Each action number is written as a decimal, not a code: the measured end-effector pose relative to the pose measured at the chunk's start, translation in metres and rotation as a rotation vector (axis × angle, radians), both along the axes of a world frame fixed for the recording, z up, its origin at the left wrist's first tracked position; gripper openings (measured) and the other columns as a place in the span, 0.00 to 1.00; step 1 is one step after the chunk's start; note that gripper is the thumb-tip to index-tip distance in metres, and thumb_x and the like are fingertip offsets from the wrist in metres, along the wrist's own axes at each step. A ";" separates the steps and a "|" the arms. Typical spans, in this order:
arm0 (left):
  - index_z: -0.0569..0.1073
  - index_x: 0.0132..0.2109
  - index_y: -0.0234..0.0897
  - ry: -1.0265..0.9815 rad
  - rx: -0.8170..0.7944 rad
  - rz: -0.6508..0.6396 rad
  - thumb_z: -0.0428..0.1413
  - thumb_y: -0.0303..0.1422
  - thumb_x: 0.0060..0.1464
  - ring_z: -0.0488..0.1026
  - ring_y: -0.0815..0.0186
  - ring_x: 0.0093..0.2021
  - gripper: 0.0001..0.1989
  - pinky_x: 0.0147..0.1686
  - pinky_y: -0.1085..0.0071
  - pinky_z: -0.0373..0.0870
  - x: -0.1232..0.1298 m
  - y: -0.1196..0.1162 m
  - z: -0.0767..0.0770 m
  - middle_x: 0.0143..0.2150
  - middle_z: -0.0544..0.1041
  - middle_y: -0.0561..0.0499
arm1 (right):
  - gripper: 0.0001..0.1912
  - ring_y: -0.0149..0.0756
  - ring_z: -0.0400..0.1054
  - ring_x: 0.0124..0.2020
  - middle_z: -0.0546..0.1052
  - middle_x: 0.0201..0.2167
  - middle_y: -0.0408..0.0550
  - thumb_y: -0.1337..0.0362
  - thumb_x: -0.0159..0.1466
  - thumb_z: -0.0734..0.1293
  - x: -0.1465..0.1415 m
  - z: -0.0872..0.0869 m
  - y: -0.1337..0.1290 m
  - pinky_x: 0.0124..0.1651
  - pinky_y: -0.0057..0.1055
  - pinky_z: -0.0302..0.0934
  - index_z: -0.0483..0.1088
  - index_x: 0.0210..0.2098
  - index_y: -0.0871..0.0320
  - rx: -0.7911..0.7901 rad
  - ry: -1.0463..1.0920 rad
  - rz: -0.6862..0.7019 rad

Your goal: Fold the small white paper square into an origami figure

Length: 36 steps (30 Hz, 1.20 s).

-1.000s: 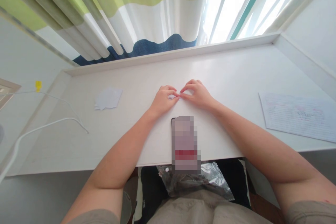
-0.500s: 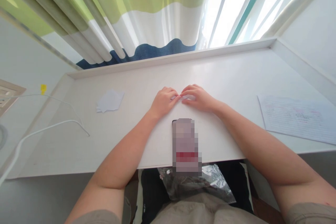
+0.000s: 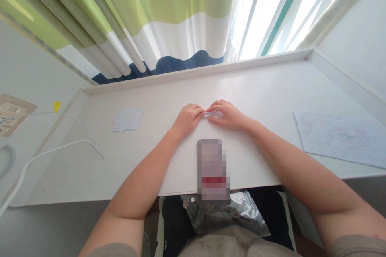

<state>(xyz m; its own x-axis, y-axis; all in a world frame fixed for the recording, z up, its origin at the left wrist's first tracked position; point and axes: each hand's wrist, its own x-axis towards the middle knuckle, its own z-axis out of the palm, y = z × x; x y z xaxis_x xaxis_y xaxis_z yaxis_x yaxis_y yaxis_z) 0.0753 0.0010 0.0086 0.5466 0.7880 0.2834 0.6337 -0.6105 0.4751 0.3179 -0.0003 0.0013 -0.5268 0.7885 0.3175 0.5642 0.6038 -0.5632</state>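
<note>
A small folded piece of white paper is pinched between my two hands, just above the middle of the white desk. My left hand closes on its left end, fingers curled and thumb pressed in. On the other end, my right hand grips with fingertips and thumb, the fingertips of both hands nearly meeting. Most of the paper is hidden behind the fingers. Between my forearms, a phone-shaped object, blurred into blocks, lies at the desk's front edge.
Several loose white paper pieces lie to the left. Lined sheets with writing rest on the right. A white cable loops over the left side near a wall socket. Clear plastic lies on my lap.
My right fingers have shifted slightly, and more of the folded paper shows between the hands. The whole view has tilted a little; the other things lie as before.
</note>
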 end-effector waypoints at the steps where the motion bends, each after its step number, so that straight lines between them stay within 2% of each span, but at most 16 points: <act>1: 0.83 0.48 0.39 -0.021 -0.012 0.013 0.53 0.33 0.75 0.77 0.54 0.52 0.13 0.56 0.54 0.73 0.000 0.000 0.000 0.48 0.85 0.43 | 0.12 0.50 0.75 0.52 0.84 0.48 0.52 0.61 0.68 0.73 0.000 0.000 0.000 0.60 0.51 0.66 0.83 0.51 0.50 -0.003 0.000 0.000; 4: 0.83 0.46 0.38 -0.124 -0.079 0.047 0.52 0.35 0.75 0.78 0.56 0.48 0.14 0.54 0.57 0.73 0.001 -0.002 0.000 0.44 0.84 0.44 | 0.09 0.48 0.76 0.48 0.85 0.44 0.53 0.60 0.71 0.69 -0.003 0.003 0.000 0.56 0.48 0.67 0.83 0.45 0.52 -0.035 0.065 -0.016; 6: 0.83 0.46 0.38 -0.213 -0.152 0.056 0.52 0.38 0.75 0.78 0.57 0.46 0.16 0.53 0.59 0.74 0.002 -0.005 0.000 0.43 0.84 0.45 | 0.11 0.46 0.77 0.44 0.85 0.40 0.52 0.58 0.72 0.67 -0.005 0.006 -0.002 0.51 0.44 0.68 0.82 0.40 0.54 -0.097 0.155 -0.046; 8: 0.83 0.47 0.39 -0.296 -0.237 0.068 0.56 0.42 0.72 0.79 0.58 0.46 0.15 0.51 0.61 0.73 0.002 -0.009 0.002 0.45 0.85 0.46 | 0.13 0.44 0.77 0.40 0.85 0.37 0.51 0.56 0.71 0.68 -0.006 0.010 -0.005 0.47 0.41 0.67 0.82 0.38 0.55 -0.188 0.241 -0.081; 11: 0.83 0.46 0.38 -0.412 -0.382 0.088 0.62 0.45 0.66 0.79 0.60 0.43 0.15 0.46 0.64 0.73 0.003 -0.011 0.004 0.45 0.86 0.46 | 0.17 0.42 0.76 0.38 0.85 0.34 0.49 0.49 0.70 0.69 -0.009 0.015 -0.009 0.45 0.39 0.67 0.82 0.37 0.55 -0.306 0.322 -0.095; 16: 0.84 0.42 0.36 -0.604 -0.529 0.113 0.65 0.48 0.60 0.74 0.66 0.34 0.17 0.37 0.68 0.68 0.005 -0.010 0.007 0.38 0.85 0.48 | 0.21 0.41 0.76 0.38 0.85 0.38 0.50 0.42 0.64 0.76 -0.013 0.016 -0.012 0.42 0.38 0.68 0.81 0.40 0.54 -0.355 0.473 -0.107; 20: 0.85 0.44 0.38 -0.562 -0.587 0.133 0.66 0.49 0.59 0.67 0.70 0.27 0.19 0.30 0.69 0.62 0.005 -0.012 0.012 0.32 0.81 0.53 | 0.25 0.36 0.71 0.30 0.79 0.29 0.45 0.38 0.61 0.78 -0.015 0.015 -0.012 0.33 0.35 0.63 0.77 0.37 0.54 -0.493 0.594 -0.106; 23: 0.84 0.40 0.39 -0.454 -0.524 0.081 0.68 0.46 0.57 0.73 0.66 0.33 0.15 0.37 0.68 0.69 0.005 -0.014 0.014 0.37 0.83 0.51 | 0.26 0.35 0.70 0.29 0.75 0.26 0.38 0.42 0.60 0.80 -0.013 0.015 -0.010 0.34 0.34 0.64 0.75 0.46 0.53 -0.529 0.724 -0.122; 25: 0.83 0.38 0.39 -0.416 -0.465 0.053 0.64 0.45 0.61 0.77 0.62 0.41 0.14 0.45 0.65 0.74 0.006 -0.014 0.015 0.41 0.85 0.49 | 0.29 0.35 0.71 0.28 0.74 0.24 0.35 0.45 0.59 0.81 -0.010 0.013 -0.008 0.36 0.35 0.66 0.71 0.52 0.52 -0.532 0.755 -0.116; 28: 0.82 0.44 0.39 -0.427 -0.369 0.109 0.55 0.41 0.70 0.80 0.58 0.48 0.15 0.52 0.60 0.77 0.007 -0.014 0.012 0.46 0.86 0.46 | 0.22 0.35 0.70 0.28 0.75 0.25 0.37 0.49 0.62 0.78 -0.005 0.009 -0.003 0.36 0.36 0.66 0.73 0.49 0.52 -0.479 0.608 -0.088; 30: 0.81 0.52 0.40 -0.399 -0.224 0.143 0.54 0.33 0.69 0.80 0.57 0.53 0.11 0.56 0.58 0.77 0.007 -0.013 0.009 0.52 0.85 0.45 | 0.13 0.37 0.70 0.31 0.77 0.29 0.42 0.53 0.64 0.76 -0.003 0.005 -0.001 0.39 0.39 0.67 0.78 0.44 0.53 -0.388 0.411 -0.072; 31: 0.80 0.54 0.41 -0.346 -0.136 0.117 0.54 0.29 0.68 0.79 0.57 0.57 0.13 0.60 0.55 0.76 0.006 -0.012 0.007 0.56 0.85 0.45 | 0.11 0.40 0.72 0.34 0.80 0.32 0.45 0.55 0.65 0.75 -0.003 0.003 0.000 0.42 0.41 0.68 0.80 0.43 0.53 -0.329 0.325 -0.065; 33: 0.81 0.54 0.43 -0.233 -0.002 0.018 0.52 0.22 0.66 0.76 0.56 0.63 0.18 0.68 0.51 0.71 0.005 -0.010 0.004 0.60 0.84 0.46 | 0.12 0.45 0.75 0.42 0.83 0.40 0.49 0.59 0.65 0.75 -0.004 0.000 0.002 0.51 0.46 0.69 0.81 0.48 0.52 -0.194 0.215 -0.095; 34: 0.81 0.53 0.44 -0.192 0.032 -0.040 0.51 0.20 0.66 0.75 0.56 0.65 0.19 0.70 0.50 0.69 0.004 -0.009 0.003 0.60 0.84 0.46 | 0.14 0.46 0.75 0.44 0.83 0.43 0.50 0.60 0.65 0.75 -0.004 -0.001 0.003 0.54 0.48 0.68 0.80 0.50 0.52 -0.134 0.193 -0.138; 36: 0.81 0.53 0.43 -0.178 0.035 -0.133 0.49 0.18 0.66 0.75 0.57 0.68 0.21 0.71 0.50 0.69 0.002 -0.006 0.000 0.62 0.84 0.46 | 0.15 0.46 0.75 0.43 0.83 0.43 0.51 0.60 0.65 0.75 -0.002 -0.003 0.006 0.54 0.47 0.69 0.79 0.51 0.53 -0.060 0.192 -0.261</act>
